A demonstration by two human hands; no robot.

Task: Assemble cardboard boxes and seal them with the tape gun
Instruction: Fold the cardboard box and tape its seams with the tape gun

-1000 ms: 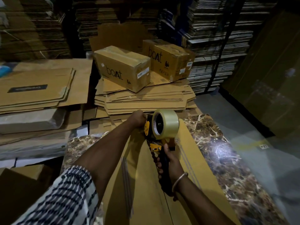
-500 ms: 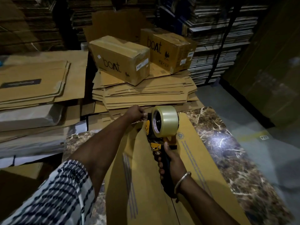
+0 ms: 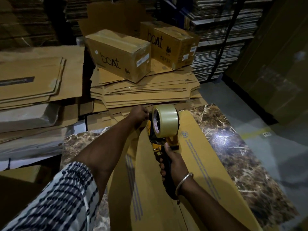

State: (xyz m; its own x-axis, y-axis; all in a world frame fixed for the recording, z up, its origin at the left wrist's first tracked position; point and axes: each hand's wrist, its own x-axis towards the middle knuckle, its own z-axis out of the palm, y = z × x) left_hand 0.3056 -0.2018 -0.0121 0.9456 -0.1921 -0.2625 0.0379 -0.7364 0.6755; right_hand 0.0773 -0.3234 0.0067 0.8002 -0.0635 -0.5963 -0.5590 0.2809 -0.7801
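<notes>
Two hands work at the tape gun (image 3: 160, 139), which sits over the far end of the cardboard box (image 3: 191, 172) lying on the marble-patterned worktop (image 3: 233, 147). The right hand (image 3: 173, 164) has its fingers wrapped round the gun's black handle, thumb up near the yellow body; a metal bangle (image 3: 184, 181) circles that wrist. The left hand (image 3: 140, 114) is just left of the tape roll (image 3: 165, 120), fingers curled in at the front edge of the gun; whether they pinch the tape end cannot be told, since the fingertips are hidden behind the hand. The left arm wears a dark-and-white patterned sleeve (image 3: 55, 200).

The roll of clear tape stands upright on the gun's hub, above and beyond the handle. The box under the gun is tan, with a recycling mark (image 3: 184, 134) just right of the gun and printed grey lines running along its length toward the person.

Beyond the gun a stack of flat cardboard sheets (image 3: 146, 90) carries two closed boxes printed "boAt": one (image 3: 118, 54) straight beyond the gun, the other (image 3: 173, 44) to its right and farther back. Left of the gun, more flattened cardboard (image 3: 33, 77) lies piled. Far behind, racks hold dense bundles of sheets (image 3: 225, 30). Right of the gun, past the worktop, is grey floor (image 3: 275, 147).
</notes>
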